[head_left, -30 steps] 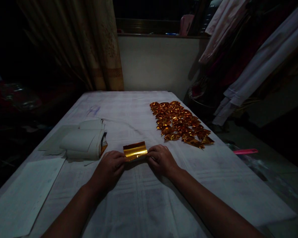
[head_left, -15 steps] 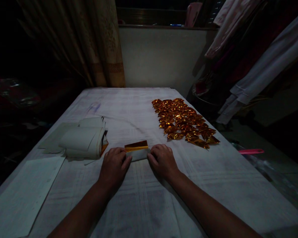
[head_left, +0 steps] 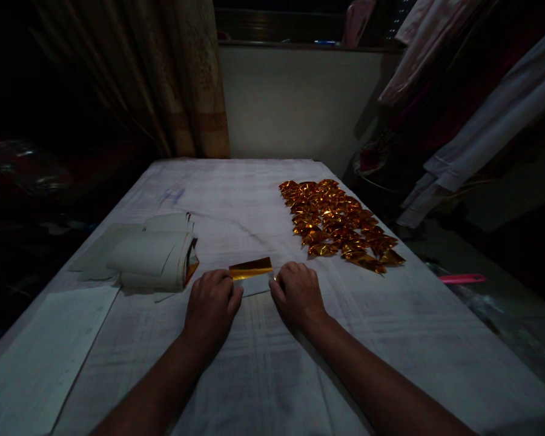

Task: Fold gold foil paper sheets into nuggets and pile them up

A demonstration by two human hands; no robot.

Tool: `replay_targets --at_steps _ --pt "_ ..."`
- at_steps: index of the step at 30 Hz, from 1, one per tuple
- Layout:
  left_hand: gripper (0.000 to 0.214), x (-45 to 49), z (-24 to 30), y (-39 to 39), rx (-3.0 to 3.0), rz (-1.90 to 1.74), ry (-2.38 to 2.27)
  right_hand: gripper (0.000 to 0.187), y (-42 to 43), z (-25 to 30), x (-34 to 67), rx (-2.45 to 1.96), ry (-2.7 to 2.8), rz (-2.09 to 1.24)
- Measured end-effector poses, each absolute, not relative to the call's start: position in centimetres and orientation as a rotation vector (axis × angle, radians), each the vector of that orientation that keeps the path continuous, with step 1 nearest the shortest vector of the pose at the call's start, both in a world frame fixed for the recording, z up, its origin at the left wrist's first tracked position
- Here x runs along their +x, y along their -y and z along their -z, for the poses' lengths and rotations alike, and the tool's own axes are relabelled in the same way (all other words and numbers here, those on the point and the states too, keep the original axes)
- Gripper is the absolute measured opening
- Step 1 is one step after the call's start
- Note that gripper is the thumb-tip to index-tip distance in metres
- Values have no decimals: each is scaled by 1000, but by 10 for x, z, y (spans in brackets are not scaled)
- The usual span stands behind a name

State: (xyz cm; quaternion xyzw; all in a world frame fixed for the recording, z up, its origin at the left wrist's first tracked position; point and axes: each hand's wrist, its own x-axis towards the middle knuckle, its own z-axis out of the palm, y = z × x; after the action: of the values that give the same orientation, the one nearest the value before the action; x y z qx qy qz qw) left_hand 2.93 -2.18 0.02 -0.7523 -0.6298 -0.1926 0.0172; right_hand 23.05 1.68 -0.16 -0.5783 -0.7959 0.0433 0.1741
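A small sheet of gold foil paper (head_left: 253, 267) lies on the cloth-covered table between my hands, its near part folded over so the pale backing shows. My left hand (head_left: 212, 301) grips the sheet's left end, fingers curled and thumb along the fold. At the opposite end my right hand (head_left: 297, 292) pinches the paper the same way; its fingertips are partly hidden. Beyond my right hand lie several folded gold foil pieces (head_left: 331, 221), set in close rows. To the left of my left hand rests a curled stack of pale-backed foil sheets (head_left: 148, 260).
A flat white sheet (head_left: 45, 351) lies at the table's left front. The tablecloth (head_left: 236, 194) carries a faint check pattern. Behind the table hang a curtain (head_left: 191, 91) and a wall (head_left: 295, 103). Clothes (head_left: 481, 133) hang at the right, above a pink handle (head_left: 462, 278).
The folded near part of the foil paper looks flatter, with its pale face more visible. Both hands stay at its ends. The view has shifted slightly.
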Motion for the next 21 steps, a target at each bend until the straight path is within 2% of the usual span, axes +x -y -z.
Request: replay_targets --at_steps 5,7,13,17,21 --pt "10 29 3 24 -2294 658 1978 8 -18 9 232 -1615 2182 -129" --pt "16 29 3 24 -2288 721 1920 4 -18 12 232 -1599 2160 -121" --pt "13 31 1 24 -2415 720 1861 30 -12 9 231 -1322 2324 -95" --pt "13 30 2 24 -2414 720 1910 45 0 3 226 -1017 2671 -257" --pt "11 30 3 24 -2401 717 1939 57 9 -1 227 -1074 2767 -401"
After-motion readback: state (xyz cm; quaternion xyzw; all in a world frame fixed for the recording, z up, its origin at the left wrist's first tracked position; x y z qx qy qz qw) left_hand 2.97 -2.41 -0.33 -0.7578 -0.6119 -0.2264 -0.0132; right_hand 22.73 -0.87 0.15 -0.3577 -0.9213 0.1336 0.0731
